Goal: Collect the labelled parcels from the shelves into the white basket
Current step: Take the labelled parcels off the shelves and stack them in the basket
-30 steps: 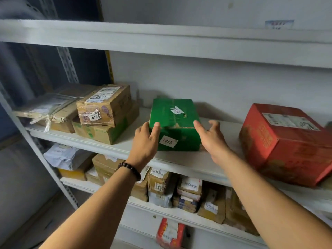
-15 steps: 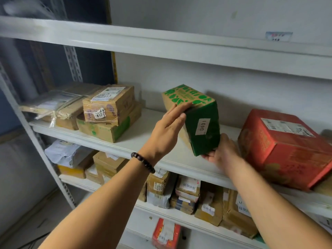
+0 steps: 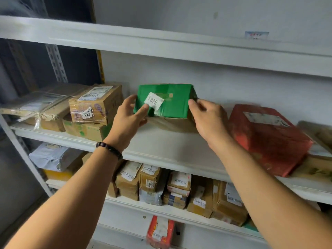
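Label (image 3: 154, 101) "0401" (white) on green parcel (image 3: 175, 105)

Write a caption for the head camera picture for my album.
Left hand and right hand grip a green box with a white label at the shelf, beside a red box.

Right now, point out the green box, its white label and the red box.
green box (image 3: 177, 105): head view, green face right of the label.
white label (image 3: 154, 101): head view, middle of the sticker.
red box (image 3: 267, 137): head view, middle of its top face.
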